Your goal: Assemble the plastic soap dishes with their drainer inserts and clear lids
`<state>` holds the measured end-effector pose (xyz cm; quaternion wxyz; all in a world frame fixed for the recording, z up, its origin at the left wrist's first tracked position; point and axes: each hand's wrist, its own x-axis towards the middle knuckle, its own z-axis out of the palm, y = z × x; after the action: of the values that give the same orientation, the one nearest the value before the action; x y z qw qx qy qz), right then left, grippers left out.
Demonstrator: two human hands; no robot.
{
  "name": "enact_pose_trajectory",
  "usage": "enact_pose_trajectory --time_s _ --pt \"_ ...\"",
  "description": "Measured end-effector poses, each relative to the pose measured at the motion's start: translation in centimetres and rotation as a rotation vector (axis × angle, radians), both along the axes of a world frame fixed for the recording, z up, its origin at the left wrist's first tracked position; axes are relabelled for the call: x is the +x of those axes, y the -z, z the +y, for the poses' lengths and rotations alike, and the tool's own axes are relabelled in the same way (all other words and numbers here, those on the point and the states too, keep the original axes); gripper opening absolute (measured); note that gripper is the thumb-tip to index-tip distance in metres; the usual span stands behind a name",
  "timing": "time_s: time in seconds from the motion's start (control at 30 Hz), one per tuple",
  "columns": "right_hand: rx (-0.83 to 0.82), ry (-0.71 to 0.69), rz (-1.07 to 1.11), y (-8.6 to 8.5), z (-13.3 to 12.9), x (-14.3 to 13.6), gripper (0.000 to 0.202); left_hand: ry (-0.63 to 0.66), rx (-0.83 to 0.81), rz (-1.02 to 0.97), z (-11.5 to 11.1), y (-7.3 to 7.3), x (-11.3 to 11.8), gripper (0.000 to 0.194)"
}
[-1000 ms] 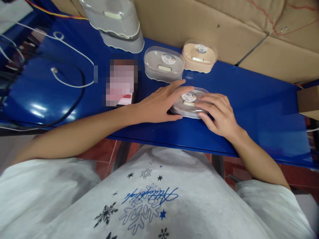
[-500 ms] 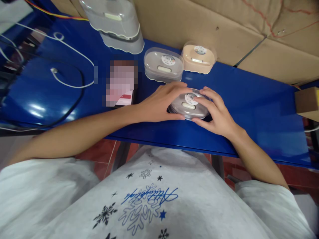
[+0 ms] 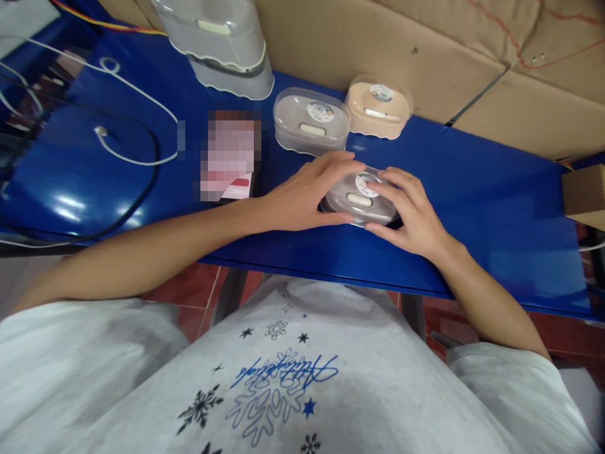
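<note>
Between my hands, near the front of the blue table, sits a grey oval soap box (image 3: pixel 340 192) with a clear lid and a round white label. My left hand (image 3: pixel 307 192) curves around its left end, thumb at the near edge and fingers along the far edge. On the right end, my right hand (image 3: pixel 413 211) grips the lid, with its thumb low at the near side and a fingertip by the label. Both hands are closed on the box. Just behind it stand another grey soap box (image 3: pixel 295 120) and a peach soap box (image 3: pixel 363 120), each under a clear cover.
Stacked larger grey containers (image 3: pixel 227 57) stand at the back left. A phone (image 3: pixel 239 189), partly blurred out, lies left of my left hand. Cables (image 3: pixel 155 145) run over the table's left side. Cardboard boxes (image 3: pixel 472 75) line the back, with a smaller one (image 3: pixel 583 192) at the right.
The view has shifted very slightly. Both hands keep their grip, and the label on the held soap box sits a little further right.
</note>
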<state>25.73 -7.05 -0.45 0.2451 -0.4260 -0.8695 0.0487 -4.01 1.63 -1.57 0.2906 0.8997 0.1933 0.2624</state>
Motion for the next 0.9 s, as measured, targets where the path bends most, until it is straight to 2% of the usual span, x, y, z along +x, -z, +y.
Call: enact_pose_trajectory --time_s 0.27,0.47,0.63,0.9 --pt "0.008 -0.031 -0.046 -0.1 -0.1 -0.2 0.089 0.001 0.004 0.029 0.1 0.0 0.0 0.081" --pt "-0.033 -0.021 -0.065 0.1 0.0 -0.1 0.093 0.037 -0.015 0.099 0.8 0.0 -0.4 0.091" --pt "-0.047 -0.014 -0.083 0.1 -0.1 -0.1 0.090 0.077 0.079 0.141 1.3 0.4 -0.7 0.100" --pt "-0.039 -0.039 -0.097 -0.2 -0.1 -0.1 0.087 0.065 0.129 0.088 1.0 0.1 -0.5 0.096"
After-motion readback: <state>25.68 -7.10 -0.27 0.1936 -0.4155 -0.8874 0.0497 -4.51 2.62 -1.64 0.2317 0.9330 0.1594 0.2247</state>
